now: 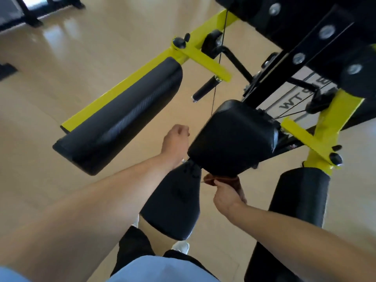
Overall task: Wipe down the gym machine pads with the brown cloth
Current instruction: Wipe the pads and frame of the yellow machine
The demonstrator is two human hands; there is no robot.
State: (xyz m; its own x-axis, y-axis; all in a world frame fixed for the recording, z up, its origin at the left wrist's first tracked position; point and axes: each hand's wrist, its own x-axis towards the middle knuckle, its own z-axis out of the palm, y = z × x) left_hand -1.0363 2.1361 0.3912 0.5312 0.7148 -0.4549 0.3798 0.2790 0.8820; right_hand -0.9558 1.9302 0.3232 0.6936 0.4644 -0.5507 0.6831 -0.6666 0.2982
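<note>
Head view showed the yellow-framed gym machine filling twelve to three o'clock. Its long arm pad lay at ten o'clock, the square back pad at centre, the seat pad below it. The left hand, fingers curled shut, hung beside the back pad. The right hand pinched the brown cloth against that pad's lower edge, apparently wiping it; next, probably the seat.

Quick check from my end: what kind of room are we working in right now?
Most likely a gym or workout room. A yellow-framed exercise machine carries black padded arms, such as the long pad on the left, with a thin cable running down it, all standing on a pale wood floor.
</note>
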